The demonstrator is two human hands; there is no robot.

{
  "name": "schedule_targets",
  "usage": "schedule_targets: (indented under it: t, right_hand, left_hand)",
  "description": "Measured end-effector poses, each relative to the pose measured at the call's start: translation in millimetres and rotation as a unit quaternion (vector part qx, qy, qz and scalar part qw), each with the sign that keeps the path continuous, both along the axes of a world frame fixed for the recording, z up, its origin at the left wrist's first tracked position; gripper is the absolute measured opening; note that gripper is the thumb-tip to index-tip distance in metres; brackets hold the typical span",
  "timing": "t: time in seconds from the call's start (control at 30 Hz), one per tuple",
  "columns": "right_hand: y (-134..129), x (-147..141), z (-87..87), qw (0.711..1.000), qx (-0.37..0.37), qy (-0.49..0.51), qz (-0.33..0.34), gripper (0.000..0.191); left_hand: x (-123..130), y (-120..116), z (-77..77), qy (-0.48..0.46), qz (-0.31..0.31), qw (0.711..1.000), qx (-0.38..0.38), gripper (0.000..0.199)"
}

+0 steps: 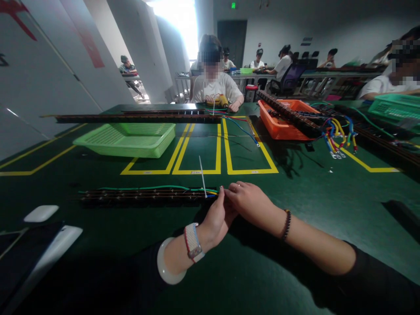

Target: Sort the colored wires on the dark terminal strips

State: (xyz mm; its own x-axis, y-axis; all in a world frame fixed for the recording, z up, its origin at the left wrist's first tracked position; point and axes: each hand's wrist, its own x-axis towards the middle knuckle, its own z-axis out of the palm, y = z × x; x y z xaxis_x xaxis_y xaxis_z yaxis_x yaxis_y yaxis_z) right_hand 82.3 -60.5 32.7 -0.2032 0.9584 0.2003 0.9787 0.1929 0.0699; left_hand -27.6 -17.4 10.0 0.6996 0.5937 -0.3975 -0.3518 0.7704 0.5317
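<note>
- Left hand (pixel 218 223) is up at the right-hand end of the wires (pixel 212 191), thumb and fingers drawn in narrow; the wires vanish behind the thumb, so can't tell how firmly it's got them.
- Right hand (pixel 247 199) meets it there, fingers bunched to a pinch, but whatever's between the tips is hidden, so can't tell on that one either.
- Those green, yellow and blue wires come off a long black strip with copper-coloured rails (pixel 144 195), lying flat on the green table (pixel 328 210) just left of the hands.
- White cable tie (pixel 202 177) sits at that same end, tail sticking up, leaning a bit left.
- Light green basket (pixel 131 151) is further back on the left, orange basket (pixel 285 132) back right with another dark strip (pixel 288 111) lying across it, ring-terminal wires (pixel 337 135) spilling off its end.
- Across the table, co-worker in a white T-shirt (pixel 216 87), yellow tool (pixel 223 101) by one hand.
</note>
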Motion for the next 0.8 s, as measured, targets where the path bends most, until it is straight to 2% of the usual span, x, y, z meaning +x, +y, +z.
schedule_targets:
  t: [0.13, 0.27, 0.37, 0.47, 0.63, 0.7, 0.8]
  right_hand:
    - [9.8, 19.2, 0.5, 0.978, -0.043, 0.205, -0.016, 0.019]
    - [16.3, 28.3, -1.6, 0.957, -0.060, 0.282, -0.018, 0.019]
    - [16.6, 27.9, -1.2, 0.969, -0.029, 0.244, -0.009, 0.018]
    - [15.3, 25.9, -1.2, 0.992, 0.016, 0.127, -0.001, 0.018]
    - [11.0, 21.8, -4.9, 0.993, 0.055, -0.061, 0.083, 0.026]
    - [9.7, 19.8, -5.5, 0.991, 0.051, -0.073, 0.097, 0.026]
    - [9.0, 17.9, -3.5, 0.993, 0.035, -0.018, 0.107, 0.025]
  left_hand:
    - [2.0, 0.3, -6.2, -0.019, -0.023, 0.999, 0.024, 0.032]
    - [1.1, -1.3, -5.5, -0.028, -0.038, 0.997, 0.058, 0.038]
    - [1.1, -1.7, -3.8, -0.035, -0.037, 0.997, 0.059, 0.038]
    - [1.7, -0.7, -4.8, -0.033, -0.026, 0.998, 0.037, 0.035]
    - [1.4, 0.8, -9.0, -0.039, -0.019, 0.999, 0.028, 0.027]
    - [0.9, 0.6, -9.2, -0.034, -0.015, 0.999, 0.026, 0.026]
    - [0.3, -0.3, -7.2, -0.018, -0.012, 1.000, 0.023, 0.029]
